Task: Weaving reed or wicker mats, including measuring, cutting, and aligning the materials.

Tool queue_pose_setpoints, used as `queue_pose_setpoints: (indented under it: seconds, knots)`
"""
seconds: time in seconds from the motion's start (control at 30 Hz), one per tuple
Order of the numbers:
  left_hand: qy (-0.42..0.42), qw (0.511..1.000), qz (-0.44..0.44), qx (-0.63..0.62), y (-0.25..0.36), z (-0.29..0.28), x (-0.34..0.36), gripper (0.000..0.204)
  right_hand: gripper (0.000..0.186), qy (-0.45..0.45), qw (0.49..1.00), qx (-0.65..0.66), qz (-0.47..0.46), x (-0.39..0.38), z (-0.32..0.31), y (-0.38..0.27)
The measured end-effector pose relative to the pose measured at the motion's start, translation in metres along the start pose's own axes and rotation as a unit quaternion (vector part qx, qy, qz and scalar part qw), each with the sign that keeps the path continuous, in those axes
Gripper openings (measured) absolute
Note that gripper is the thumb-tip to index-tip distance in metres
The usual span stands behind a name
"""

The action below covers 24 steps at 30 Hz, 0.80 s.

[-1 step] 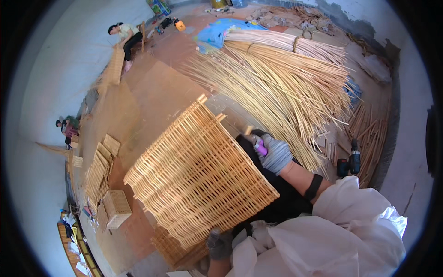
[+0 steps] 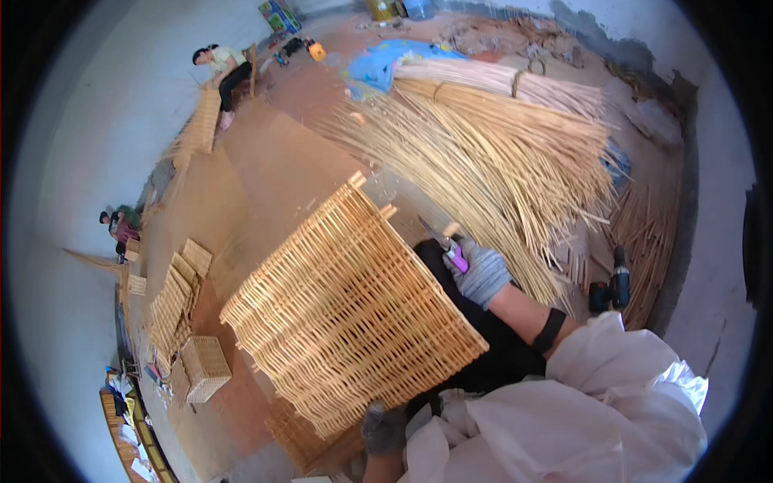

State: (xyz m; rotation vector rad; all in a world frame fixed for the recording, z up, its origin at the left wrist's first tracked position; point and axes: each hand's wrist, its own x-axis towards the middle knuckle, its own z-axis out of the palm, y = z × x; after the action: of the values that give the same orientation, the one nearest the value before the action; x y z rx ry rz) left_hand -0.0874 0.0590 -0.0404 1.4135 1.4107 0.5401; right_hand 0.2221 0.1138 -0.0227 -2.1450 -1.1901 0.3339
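Note:
A large woven wicker panel, seemingly a side of a basket (image 2: 354,298), lies tilted across my lap, with stub ends of thicker sticks poking from its far edge. My gloved left hand (image 2: 382,428) is closed on its near lower edge, fingers partly hidden. To the right of the panel, my gloved right hand (image 2: 481,274) is wrapped round purple-handled shears (image 2: 457,258). The thin blade points up and away, apart from the wicker. A pale wooden stick end (image 2: 451,230) shows beside that hand.
Bundled wicker rods (image 2: 499,121) spread over the floor ahead and right. A cordless drill (image 2: 618,282) stands at right near loose sticks (image 2: 648,241). Woven panels (image 2: 173,298) and a small basket (image 2: 207,366) lie left. Two people (image 2: 225,72) sit working by the left wall.
The shears' blade now shows beyond my right hand, which stays near the same place. A small pale bit appears above the rods. The view has shifted slightly; my left hand keeps its hold.

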Motion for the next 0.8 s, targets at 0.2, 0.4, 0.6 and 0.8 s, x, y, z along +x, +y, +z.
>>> queue_pose_setpoints:
  seconds: [0.2, 0.4, 0.6, 0.8]
  knots:
    - [-0.063, 0.85, 0.003, -0.522, 0.064, 0.009, -0.014, 0.062, 0.042, -0.049, 0.986, 0.15, -0.06, -0.006, -0.021, -0.038]
    - [-0.104, 0.853, -0.094, -0.503, 0.064, 0.0, -0.017, 0.081, 0.051, -0.053, 0.981, 0.177, -0.058, 0.003, -0.013, -0.04]
    - [-0.12, 0.854, -0.119, -0.491, 0.036, -0.008, -0.014, 0.077, 0.049, -0.088, 0.984, 0.156, 0.0, -0.001, -0.017, -0.047]
    - [-0.068, 0.973, -0.121, -0.183, 0.035, -0.001, -0.006, 0.077, 0.034, 0.023, 0.999, 0.038, 0.014, 0.018, 0.0, -0.019]
